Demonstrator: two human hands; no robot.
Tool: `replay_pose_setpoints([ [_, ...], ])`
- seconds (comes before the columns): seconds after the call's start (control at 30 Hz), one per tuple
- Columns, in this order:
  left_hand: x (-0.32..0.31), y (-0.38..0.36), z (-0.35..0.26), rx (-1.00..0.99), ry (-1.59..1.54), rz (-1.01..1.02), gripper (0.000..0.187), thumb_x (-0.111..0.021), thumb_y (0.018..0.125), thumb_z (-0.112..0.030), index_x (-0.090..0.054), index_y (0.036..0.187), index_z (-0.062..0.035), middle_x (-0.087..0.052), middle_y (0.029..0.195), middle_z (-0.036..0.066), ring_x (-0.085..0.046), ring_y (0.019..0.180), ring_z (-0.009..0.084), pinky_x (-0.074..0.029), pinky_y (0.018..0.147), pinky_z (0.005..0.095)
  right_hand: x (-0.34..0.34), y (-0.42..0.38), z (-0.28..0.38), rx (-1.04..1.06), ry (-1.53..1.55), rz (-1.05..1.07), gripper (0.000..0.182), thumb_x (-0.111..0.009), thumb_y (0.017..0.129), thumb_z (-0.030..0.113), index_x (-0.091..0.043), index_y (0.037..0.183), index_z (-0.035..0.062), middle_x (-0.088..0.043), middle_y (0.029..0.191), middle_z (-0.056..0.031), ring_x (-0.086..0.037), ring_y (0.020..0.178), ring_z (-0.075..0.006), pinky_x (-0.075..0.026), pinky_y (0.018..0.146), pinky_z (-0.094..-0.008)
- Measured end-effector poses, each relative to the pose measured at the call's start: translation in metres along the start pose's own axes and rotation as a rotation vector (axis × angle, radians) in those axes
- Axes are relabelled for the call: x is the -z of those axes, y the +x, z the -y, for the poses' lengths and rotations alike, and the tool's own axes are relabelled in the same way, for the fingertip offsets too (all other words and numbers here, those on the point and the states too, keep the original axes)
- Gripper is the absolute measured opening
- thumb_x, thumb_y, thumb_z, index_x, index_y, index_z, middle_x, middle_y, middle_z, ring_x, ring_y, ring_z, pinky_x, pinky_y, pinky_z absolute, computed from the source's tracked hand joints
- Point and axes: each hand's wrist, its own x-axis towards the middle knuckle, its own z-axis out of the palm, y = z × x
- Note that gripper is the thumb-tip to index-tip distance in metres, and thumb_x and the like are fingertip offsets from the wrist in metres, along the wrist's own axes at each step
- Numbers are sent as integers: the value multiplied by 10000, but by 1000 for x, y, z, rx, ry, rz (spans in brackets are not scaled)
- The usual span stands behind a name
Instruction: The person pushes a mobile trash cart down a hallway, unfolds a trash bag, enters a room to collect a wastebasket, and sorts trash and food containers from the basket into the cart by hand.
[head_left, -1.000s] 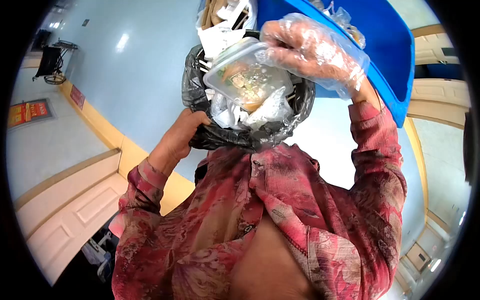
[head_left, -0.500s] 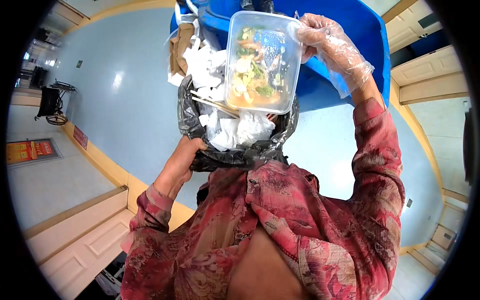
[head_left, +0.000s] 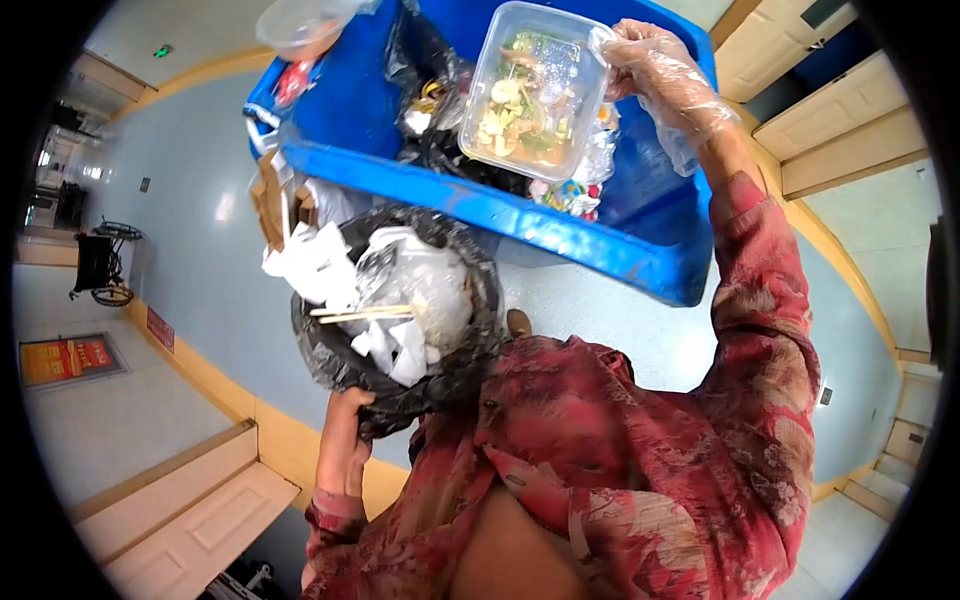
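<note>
My right hand [head_left: 655, 65], in a clear plastic glove, grips the right rim of a clear rectangular food container [head_left: 535, 90] with vegetable scraps and liquid in it. The container is over a large blue bin [head_left: 600, 245]. My left hand [head_left: 347, 430] is closed on the near edge of a black bin bag [head_left: 470, 370]. Inside the bag are white tissues [head_left: 405, 350], a clear plastic bag [head_left: 440, 295] and wooden chopsticks [head_left: 365, 314].
Inside the blue bin lie a black bag [head_left: 420, 60] and crumpled wrappers [head_left: 580, 190]. A clear bowl [head_left: 300, 35] sits at its far left corner. Brown cardboard [head_left: 270, 205] is at its left side. A wheelchair [head_left: 103, 262] stands by the left wall.
The black bag has moved left and nearer to me. The container has shifted slightly up and left, still in my right hand. More of the blue bin's inside shows.
</note>
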Motion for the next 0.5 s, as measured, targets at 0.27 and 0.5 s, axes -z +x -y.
replay_pose_setpoints([
  [0.27,-5,-16,-2,21,-33,-195,445,-519,667,-70,-541,1101,25,-631,967,119,-634,836,264,-531,768,368,101,41,-17,-151,-321,-445,176,-595,782,116,-528,644,31,-543,641,-49,-506,519,-102,-497,527,-266],
  [0.5,-23,-23,-9,79,-128,-269,412,-504,673,-42,-525,1079,26,-599,975,111,-615,842,257,-527,754,363,236,91,-92,-351,312,-828,74,-445,768,-59,-512,746,-40,-539,660,-117,-561,481,-187,-517,433,-257],
])
